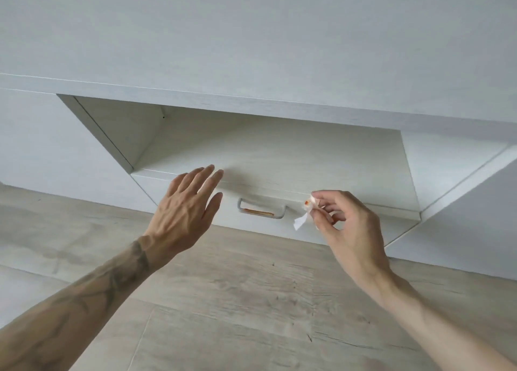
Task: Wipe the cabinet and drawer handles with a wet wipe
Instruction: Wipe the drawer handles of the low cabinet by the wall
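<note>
The wet wipe (305, 212) — small, limp, bunched, with an orange smear on it — sits just right of the drawer handle (261, 212), pinched in the right hand (342, 225) by closed fingertips. It looks light and soft; gripping the wad, not the loose tail, should serve best. An orange streak marks the handle. Left of the handle, the left hand (186, 205) hovers empty, fingers spread — over the drawer front (349, 216).

White unit on a wood floor

A pale, wood-grain floor (223, 300) runs under a white cabinet (251, 49) with an open shelf nook (265, 147); soft, even light.
</note>
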The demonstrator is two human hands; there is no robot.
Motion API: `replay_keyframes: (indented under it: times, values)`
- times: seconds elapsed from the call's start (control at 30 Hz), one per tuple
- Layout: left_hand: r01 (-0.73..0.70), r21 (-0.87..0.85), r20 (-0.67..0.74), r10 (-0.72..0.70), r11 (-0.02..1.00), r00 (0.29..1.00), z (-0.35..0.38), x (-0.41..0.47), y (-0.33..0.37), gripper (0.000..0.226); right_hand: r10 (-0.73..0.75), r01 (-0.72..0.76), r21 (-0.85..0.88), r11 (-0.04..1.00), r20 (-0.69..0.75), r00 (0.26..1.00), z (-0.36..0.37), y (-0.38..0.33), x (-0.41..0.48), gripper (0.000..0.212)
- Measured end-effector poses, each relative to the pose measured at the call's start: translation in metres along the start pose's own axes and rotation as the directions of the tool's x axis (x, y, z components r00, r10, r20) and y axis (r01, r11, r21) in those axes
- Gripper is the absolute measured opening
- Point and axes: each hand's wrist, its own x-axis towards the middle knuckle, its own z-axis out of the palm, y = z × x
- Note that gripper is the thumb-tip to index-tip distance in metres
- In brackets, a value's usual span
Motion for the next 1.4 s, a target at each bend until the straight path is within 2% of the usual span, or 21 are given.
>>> replay_keyframes:
  times: [0.07, 0.2, 0.33, 0.43, 0.57, 0.73, 0.97, 1.07, 1.23, 1.4]
  values:
    - [-0.046, -0.041, -0.012, 0.045, 0.998, 0.999, 0.015, 0.008, -0.023, 0.054, 0.018, -0.019, -0.083, 0.996, -0.009, 1.000, 0.020, -0.003, -0.002, 0.030]
    - [-0.155, -0.117, -0.055, 0.150, 0.981, 0.987, 0.040, 0.025, -0.052, 0.053, 0.066, -0.082, -0.231, 0.969, -0.076, 0.995, 0.048, -0.001, -0.017, 0.030]
    - [-0.220, -0.149, -0.094, 0.208, 0.964, 0.974, 0.053, 0.028, -0.059, 0.052, 0.185, -0.221, -0.142, 0.965, -0.227, 0.956, 0.068, -0.005, -0.022, 0.029]
    - [-0.235, -0.154, -0.113, 0.219, 0.960, 0.969, 0.057, 0.024, -0.061, 0.053, 0.200, -0.233, -0.095, 0.968, -0.270, 0.942, 0.084, -0.008, -0.017, 0.023]
    - [-0.225, -0.128, -0.142, 0.207, 0.966, 0.968, 0.063, 0.024, -0.059, 0.055, 0.120, -0.164, -0.135, 0.977, -0.281, 0.952, 0.102, -0.005, -0.009, 0.020]
    - [-0.200, -0.097, -0.242, 0.172, 0.975, 0.955, 0.074, 0.022, -0.056, 0.054, 0.054, -0.109, -0.229, 0.967, -0.231, 0.971, 0.107, 0.000, -0.019, 0.031]
    - [-0.174, -0.041, -0.318, 0.152, 0.984, 0.936, 0.091, 0.026, -0.055, 0.054, -0.117, 0.017, -0.358, 0.934, -0.260, 0.958, 0.131, 0.000, -0.022, 0.023]
    - [-0.159, -0.033, -0.347, 0.138, 0.987, 0.928, 0.096, 0.026, -0.054, 0.053, -0.134, 0.027, -0.378, 0.925, -0.261, 0.956, 0.135, 0.002, -0.022, 0.022]
    - [-0.161, -0.027, -0.359, 0.141, 0.987, 0.923, 0.099, 0.026, -0.055, 0.053, -0.125, -0.038, -0.389, 0.920, -0.383, 0.915, 0.123, 0.010, -0.028, 0.021]
    - [-0.156, -0.020, -0.390, 0.136, 0.988, 0.911, 0.104, 0.028, -0.056, 0.051, -0.147, 0.002, -0.410, 0.912, -0.323, 0.935, 0.128, 0.011, -0.028, 0.023]
